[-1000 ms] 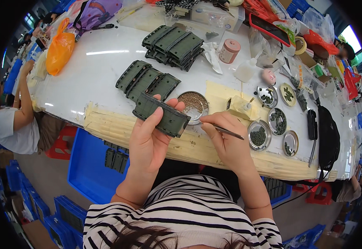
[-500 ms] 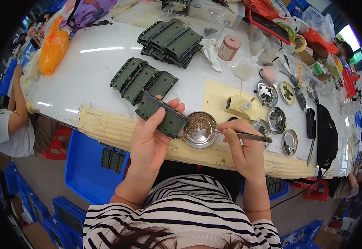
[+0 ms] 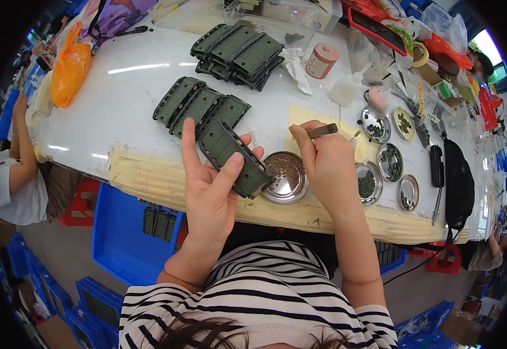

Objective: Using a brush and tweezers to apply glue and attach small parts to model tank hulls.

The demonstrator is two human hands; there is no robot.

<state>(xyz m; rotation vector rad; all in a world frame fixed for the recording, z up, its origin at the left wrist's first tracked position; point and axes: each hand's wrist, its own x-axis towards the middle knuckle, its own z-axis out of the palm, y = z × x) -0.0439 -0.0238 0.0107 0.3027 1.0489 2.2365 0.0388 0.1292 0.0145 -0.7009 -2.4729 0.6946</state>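
My left hand (image 3: 210,189) grips a dark green, curved plastic part (image 3: 232,157) between thumb and fingers, its index finger pointing away. The part is tilted, with its near end beside a round metal dish (image 3: 285,195) of tiny brown pieces. My right hand (image 3: 330,166) is closed on metal tweezers (image 3: 323,131), above the yellow sheet to the right of that dish. The fingers hide the tweezers' tips, so I cannot tell whether they hold a piece. Several similar green parts (image 3: 198,107) lie side by side just beyond my left hand.
Behind them is a stack of green parts (image 3: 239,52). At the right are metal dishes (image 3: 390,163) with small dark green pieces, a pink tin (image 3: 322,61) and a black pouch (image 3: 460,180). An orange bag (image 3: 70,72) sits far left. A blue bin (image 3: 125,238) is below the table edge.
My right hand has moved up from the dish of brown pieces to the yellow sheet, turning the tweezers away. My left hand has tilted the green part more steeply and raised its index finger.
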